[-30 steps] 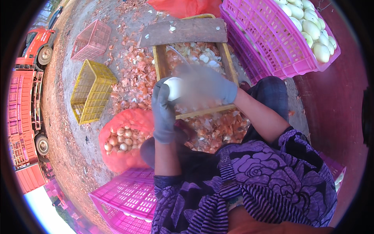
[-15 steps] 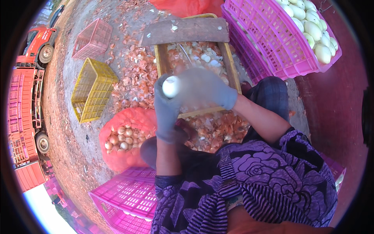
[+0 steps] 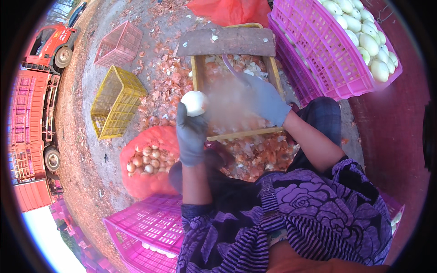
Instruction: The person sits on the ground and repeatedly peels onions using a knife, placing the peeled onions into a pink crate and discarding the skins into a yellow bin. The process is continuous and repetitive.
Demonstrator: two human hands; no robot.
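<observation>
My left hand, in a grey glove, is closed around a peeled white onion and holds it up at the left side of a wooden frame. My right hand, gloved too, is wrapped round a thin curved knife, whose blade points up and left, away from the onion. The knife's handle is hidden in the glove. Below the hands, onion skins fill the frame, and a worn board lies across its far end. A blurred patch hides part of the frame between my hands.
Unpeeled onions lie in a red mesh bag to my left. Peeled onions fill a pink crate at the far right. A yellow crate, a pale pink crate and another pink crate stand leftward. A red truck is beyond.
My hands have moved apart; the left has tilted the onion out to the left, showing more of it. The right has shifted slightly right, with the knife blade raised.
</observation>
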